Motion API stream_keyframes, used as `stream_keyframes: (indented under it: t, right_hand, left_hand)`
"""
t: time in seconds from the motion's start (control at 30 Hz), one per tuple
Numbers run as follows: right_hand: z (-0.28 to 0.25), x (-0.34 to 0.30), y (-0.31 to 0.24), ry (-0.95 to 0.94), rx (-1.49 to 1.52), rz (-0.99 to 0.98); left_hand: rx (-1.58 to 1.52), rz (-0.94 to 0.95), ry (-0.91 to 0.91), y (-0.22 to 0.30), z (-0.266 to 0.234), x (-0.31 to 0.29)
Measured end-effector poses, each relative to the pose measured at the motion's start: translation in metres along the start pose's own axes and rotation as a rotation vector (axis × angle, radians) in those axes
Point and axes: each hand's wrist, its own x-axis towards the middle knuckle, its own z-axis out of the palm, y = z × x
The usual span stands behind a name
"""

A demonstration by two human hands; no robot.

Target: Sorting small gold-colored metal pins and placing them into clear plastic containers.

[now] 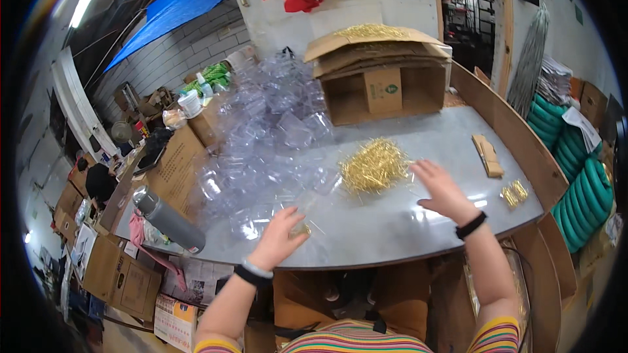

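Observation:
A heap of short, thin gold strips lies in the middle of the grey tabletop. My right hand hovers just right of the heap, fingers apart and nothing in it. Near the front edge, my left hand has its fingers stretched out. A few gold pieces show between its thumb and fingers; whether they touch the hand or lie on the table I cannot tell. Clear plastic cases pile up beyond my left hand. A small gold bundle sits at the table's right.
A cardboard box, open toward me, stands at the back with gold strips on top. A folded cardboard piece lies at the right. A grey bottle stands front left. Cardboard walls border the right side.

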Motion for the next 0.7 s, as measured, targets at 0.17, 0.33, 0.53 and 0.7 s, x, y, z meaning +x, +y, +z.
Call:
stream_keyframes:
  t: [0.17,0.33,0.53,0.7]
  right_hand:
    - [0.06,0.092,0.006,-0.092,-0.315,-0.043]
    - [0.078,0.14,0.014,-0.203,-0.025,0.129]
    - [0.051,0.184,0.048,0.061,0.266,0.307]
    - [-0.004,0.209,0.071,0.216,0.557,0.405]
  left_hand:
    - [0.001,0.003,0.116,-0.014,0.009,-0.048]
    - [-0.09,-0.031,0.106,-0.022,0.013,-0.065]
    - [-0.196,0.049,0.037,-0.035,-0.029,-0.045]
    - [-0.161,0.167,0.036,-0.035,-0.079,0.013]
